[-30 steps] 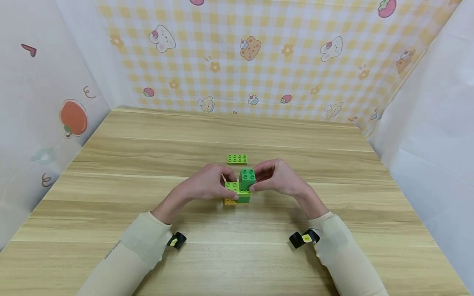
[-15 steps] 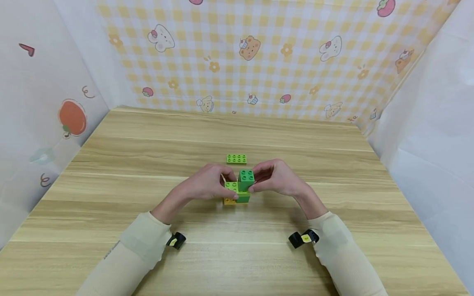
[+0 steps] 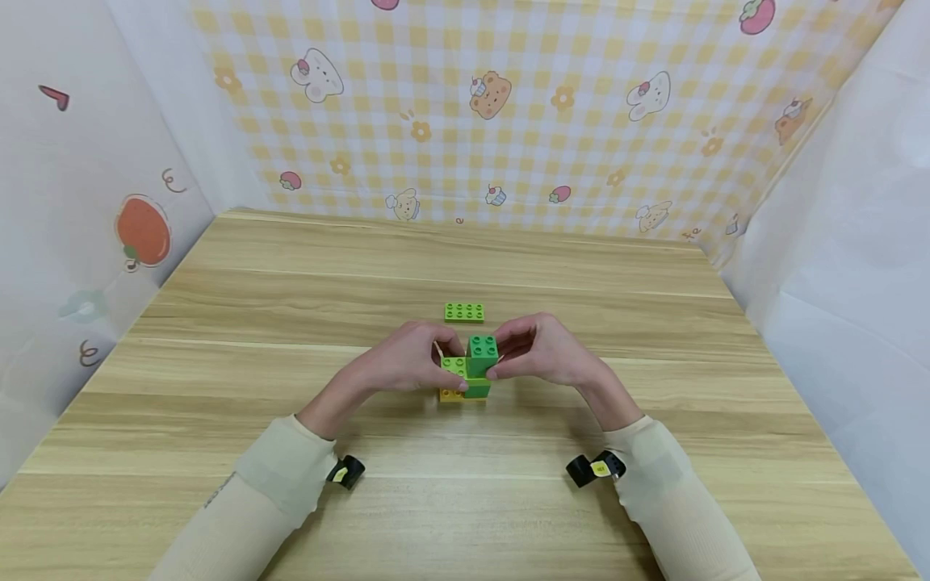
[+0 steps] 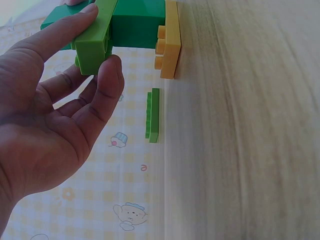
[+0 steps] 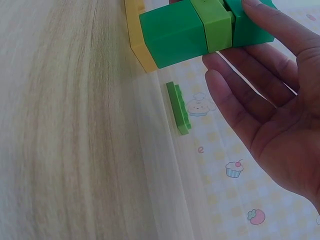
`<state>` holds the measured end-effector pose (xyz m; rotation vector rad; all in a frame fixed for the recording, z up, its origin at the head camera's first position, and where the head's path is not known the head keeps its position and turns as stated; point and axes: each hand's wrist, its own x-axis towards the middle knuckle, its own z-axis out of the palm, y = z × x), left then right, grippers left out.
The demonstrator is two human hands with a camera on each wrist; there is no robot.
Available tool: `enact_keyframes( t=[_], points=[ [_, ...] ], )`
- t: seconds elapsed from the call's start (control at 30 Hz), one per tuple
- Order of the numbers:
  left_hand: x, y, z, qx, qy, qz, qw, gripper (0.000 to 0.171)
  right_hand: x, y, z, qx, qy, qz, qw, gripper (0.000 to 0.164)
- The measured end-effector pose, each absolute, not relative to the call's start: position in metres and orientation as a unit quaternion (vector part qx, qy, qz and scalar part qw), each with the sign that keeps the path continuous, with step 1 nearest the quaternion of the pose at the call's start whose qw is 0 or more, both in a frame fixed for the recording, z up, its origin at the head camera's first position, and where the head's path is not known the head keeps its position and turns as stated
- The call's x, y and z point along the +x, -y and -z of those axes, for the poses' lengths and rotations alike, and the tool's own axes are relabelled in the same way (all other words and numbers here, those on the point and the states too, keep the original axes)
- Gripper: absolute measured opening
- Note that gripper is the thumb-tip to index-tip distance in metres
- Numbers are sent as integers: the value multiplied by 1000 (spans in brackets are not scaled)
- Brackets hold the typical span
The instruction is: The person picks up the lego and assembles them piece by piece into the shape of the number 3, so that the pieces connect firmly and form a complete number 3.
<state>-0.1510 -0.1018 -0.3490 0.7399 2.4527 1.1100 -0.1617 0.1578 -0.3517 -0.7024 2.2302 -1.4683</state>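
Sinking slightly lower and edging left since the earliest head frame, the upper green block (image 3: pixel 483 360) is now sitting close down on the right end of the lime block (image 3: pixel 454 365), just below the middle of the frame. Judging from this, the two pieces are coming together, though a thin dark gap seems to be showing between them at the top of the right wrist view, so the joint may not be fully closing.

Fingers and thumb of the right hand (image 3: pixel 541 353) are pinching the upper green block from its right side. Meanwhile the left hand (image 3: pixel 416 357) is gripping the overhanging left end of the lime block, apparently steadying it.

Underneath, the lower green block (image 3: pixel 477 390) is supporting the lime block's right end and standing on the yellow base (image 3: pixel 450 396), whose left studs are showing. That base is resting on the wooden table (image 3: pixel 465 492).

Beyond the stack, a flat lime piece (image 3: pixel 464 313) is lying studs up near the centre, apart from both hands. Farther out, pale sleeves (image 3: pixel 286 460) are entering from the lower corners, black wrist cameras (image 3: pixel 349 473) are showing near their cuffs, and a checked cloth (image 3: pixel 450 48) is filling the top.
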Motion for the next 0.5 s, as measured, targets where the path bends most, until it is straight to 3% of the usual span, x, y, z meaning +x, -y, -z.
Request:
enact_keyframes(
  t=[0.5],
  points=[
    [-151,103,350,261,-865,-392,174,35,-162,-158,354,-249,-794,520,191,30]
  ],
)
